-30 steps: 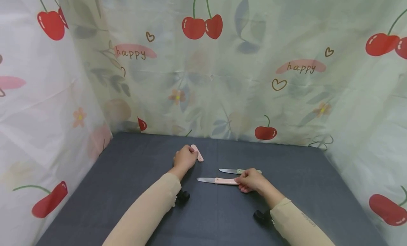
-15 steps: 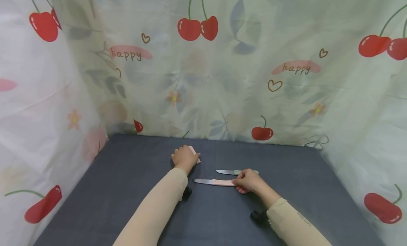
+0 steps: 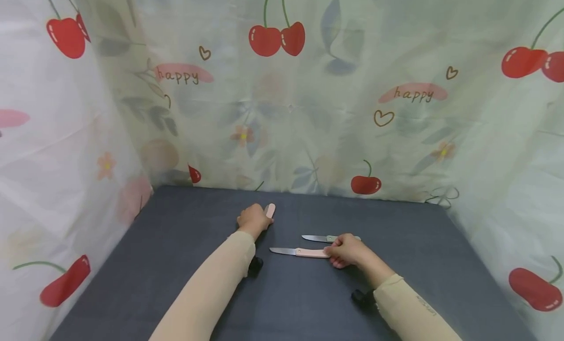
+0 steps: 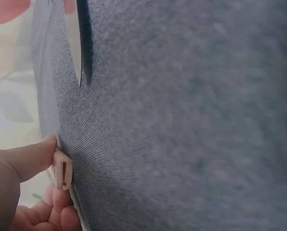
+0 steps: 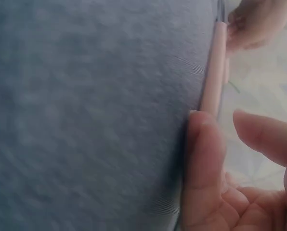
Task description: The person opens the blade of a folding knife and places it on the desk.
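Pinching the folded knife [image 3: 270, 211] between thumb and fingers, the left hand [image 3: 254, 217] is sitting beyond the blade tip of the pink knife [image 3: 312, 253], and that grip is looking narrow and snug. The folded knife's pink handle is slanting, its far end pointing away from the pink knife, its slotted end facing the left wrist camera. Over at the butt of the pink knife, the right hand [image 3: 348, 250] is keeping its thumb apart from its forefinger, a loose gap, with the forefinger lying at the handle's end; how firmly it is pressing, I can't tell. The pink knife is lying unfolded, blade pointing left. Just beyond it, the green knife [image 3: 315, 238] is lying nearly parallel, blade pointing left too, the right hand partly covering its handle. Beneath the pink knife a dark table [image 3: 299, 292] is spreading out, and well beyond it a cherry-print curtain [image 3: 291, 111] is hanging.
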Available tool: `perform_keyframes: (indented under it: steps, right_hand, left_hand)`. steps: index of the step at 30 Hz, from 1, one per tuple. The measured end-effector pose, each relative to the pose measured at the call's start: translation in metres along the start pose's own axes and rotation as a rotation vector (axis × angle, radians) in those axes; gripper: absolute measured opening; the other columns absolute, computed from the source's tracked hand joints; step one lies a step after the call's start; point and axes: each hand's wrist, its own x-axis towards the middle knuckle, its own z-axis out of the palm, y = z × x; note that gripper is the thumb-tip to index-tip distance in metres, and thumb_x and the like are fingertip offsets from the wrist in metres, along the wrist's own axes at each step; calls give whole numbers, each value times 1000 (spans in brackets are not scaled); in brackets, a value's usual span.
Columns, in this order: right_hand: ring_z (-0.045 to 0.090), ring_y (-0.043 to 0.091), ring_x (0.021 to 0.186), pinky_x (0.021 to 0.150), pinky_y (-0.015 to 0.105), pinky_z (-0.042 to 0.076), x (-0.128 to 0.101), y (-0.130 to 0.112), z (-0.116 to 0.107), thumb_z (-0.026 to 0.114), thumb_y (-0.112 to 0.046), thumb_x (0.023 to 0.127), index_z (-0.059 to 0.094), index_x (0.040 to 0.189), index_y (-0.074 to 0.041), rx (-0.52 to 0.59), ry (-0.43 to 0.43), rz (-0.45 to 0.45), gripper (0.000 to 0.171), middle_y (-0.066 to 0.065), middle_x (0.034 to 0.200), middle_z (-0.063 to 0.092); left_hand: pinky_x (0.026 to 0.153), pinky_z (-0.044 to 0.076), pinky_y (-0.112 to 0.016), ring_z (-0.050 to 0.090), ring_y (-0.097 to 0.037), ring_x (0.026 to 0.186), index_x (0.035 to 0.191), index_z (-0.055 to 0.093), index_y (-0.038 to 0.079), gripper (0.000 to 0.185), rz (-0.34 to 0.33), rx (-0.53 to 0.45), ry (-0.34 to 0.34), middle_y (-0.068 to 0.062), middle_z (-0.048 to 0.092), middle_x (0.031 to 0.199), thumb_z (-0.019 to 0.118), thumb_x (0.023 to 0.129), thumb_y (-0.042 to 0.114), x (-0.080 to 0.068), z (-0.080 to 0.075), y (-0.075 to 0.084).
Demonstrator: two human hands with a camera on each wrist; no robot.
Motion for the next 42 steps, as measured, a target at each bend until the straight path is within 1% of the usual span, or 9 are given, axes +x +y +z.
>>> perform_keyframes:
  steps: [6,11,15,19,22,26,31,37,42]
  right_hand:
    - [61,12,51,51,28,54,-9,-8,-10,68,-14,96,62,86,3,-42,-25,-11,20,11,66,65]
    - [61,13,52,52,28,54,-15,-22,-15,66,-17,98,62,88,3,-88,-28,-41,23,10,67,65]
    - [62,14,53,54,29,54,-17,-33,-17,65,-17,99,64,94,6,-93,-27,-68,24,10,68,65]
    - [63,15,56,57,32,56,-16,-43,-17,65,-18,99,64,99,8,-104,-13,-104,26,10,71,66]
    - [64,15,60,62,35,57,-13,-50,-15,65,-20,99,65,102,7,-129,10,-130,27,9,74,67]
    - [64,15,62,66,39,58,-8,-56,-9,65,-21,99,66,103,5,-128,39,-170,27,11,78,69]
    - [65,17,65,69,42,58,-2,-59,3,65,-19,99,66,103,5,-70,70,-203,24,16,84,71]
    - [67,19,71,72,41,58,6,-57,20,64,-18,100,66,101,5,1,114,-276,23,13,85,70]
    - [70,30,76,72,42,59,11,-54,34,63,-15,100,65,102,6,61,161,-341,22,17,86,70]
  left_hand:
    - [98,40,-55,61,-37,107,107,69,5,42,29,28,-11,-13,69,106,81,85,39,-13,-3,0]
    - [95,42,-53,63,-34,98,110,65,7,40,69,23,2,-10,67,97,76,90,39,-25,-5,-5]
    - [86,46,-48,62,-29,84,97,64,10,30,103,-7,17,-6,63,86,73,92,38,-32,-6,-11]
    - [78,45,-44,58,-24,74,87,58,14,29,141,-47,31,-3,59,78,73,92,38,-39,-5,-17]
    - [74,45,-42,56,-23,73,87,56,15,29,167,-91,52,-3,58,77,74,91,38,-45,-3,-20]
    - [68,43,-39,56,-23,71,88,57,14,29,197,-177,78,-3,58,76,75,90,36,-55,-3,-21]
    - [63,42,-35,54,-20,67,90,57,13,29,252,-271,97,-1,59,76,76,90,35,-67,-1,-23]
    - [62,43,-34,55,-17,66,89,58,11,28,304,-372,115,0,60,75,76,89,33,-82,0,-22]
    - [62,44,-32,55,-15,67,90,59,10,27,346,-450,105,0,60,77,76,90,32,-92,4,-20]
